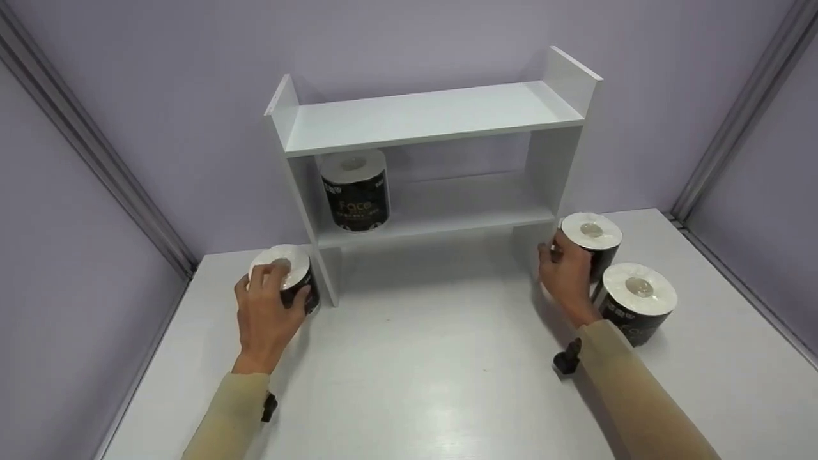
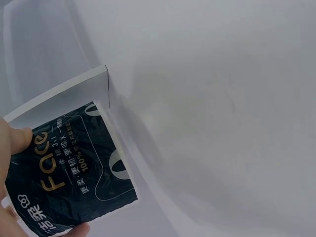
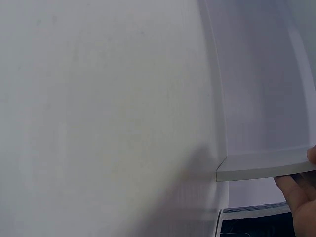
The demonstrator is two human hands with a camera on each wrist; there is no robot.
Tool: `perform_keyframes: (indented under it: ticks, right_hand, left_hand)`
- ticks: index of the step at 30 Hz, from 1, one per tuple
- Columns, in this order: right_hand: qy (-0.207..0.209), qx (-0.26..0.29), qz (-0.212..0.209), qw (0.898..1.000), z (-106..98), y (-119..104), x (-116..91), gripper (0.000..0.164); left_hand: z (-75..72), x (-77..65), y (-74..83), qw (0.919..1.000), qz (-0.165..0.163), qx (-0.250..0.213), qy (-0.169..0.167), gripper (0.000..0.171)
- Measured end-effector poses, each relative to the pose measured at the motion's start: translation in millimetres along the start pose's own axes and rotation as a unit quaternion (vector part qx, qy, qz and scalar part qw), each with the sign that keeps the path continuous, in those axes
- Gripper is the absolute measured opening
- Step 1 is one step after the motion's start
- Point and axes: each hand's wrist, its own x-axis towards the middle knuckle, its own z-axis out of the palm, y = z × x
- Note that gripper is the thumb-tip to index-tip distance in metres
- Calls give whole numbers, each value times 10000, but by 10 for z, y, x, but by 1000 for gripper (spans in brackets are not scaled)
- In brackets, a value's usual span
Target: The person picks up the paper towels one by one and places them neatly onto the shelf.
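Note:
My left hand (image 1: 265, 313) grips a toilet paper roll (image 1: 297, 271) from above, just outside the left side panel of a white two-tier shelf (image 1: 441, 121). Its dark wrapper (image 2: 74, 168) printed "Face" shows in the left wrist view, with the thumb and fingertips at its edges. On the other side, my right hand (image 1: 567, 278) pinches the front edge of the shelf's right side panel (image 3: 269, 170), thumb on the inner face and fingers on the outer. Right behind that hand stands a second roll (image 1: 591, 233), partly hidden by it.
Another roll (image 1: 639, 294) stands in front of the second one, beside the right wrist. A further roll (image 1: 358, 191) sits at the left end of the middle board. Pale walls and metal corner posts (image 1: 722, 121) enclose the white table (image 1: 434, 383).

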Motion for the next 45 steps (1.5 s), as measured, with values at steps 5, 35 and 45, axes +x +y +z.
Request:
perform_keyframes:
  ticks: [5,35,45]
  right_hand:
    - [19,66,-23,10000,-6,-14,-7,4]
    - [-32,18,193,9998,-15,-23,-4,6]
    - [-35,143,154,9998,-6,-15,-2,4]
  left_hand:
    - [-32,-25,-8,10000,21,-20,-21,49]
    - [-220,-138,118,9998,128,-130,-55,51]
    - [-271,-217,161,9997,172,-148,-70,51]
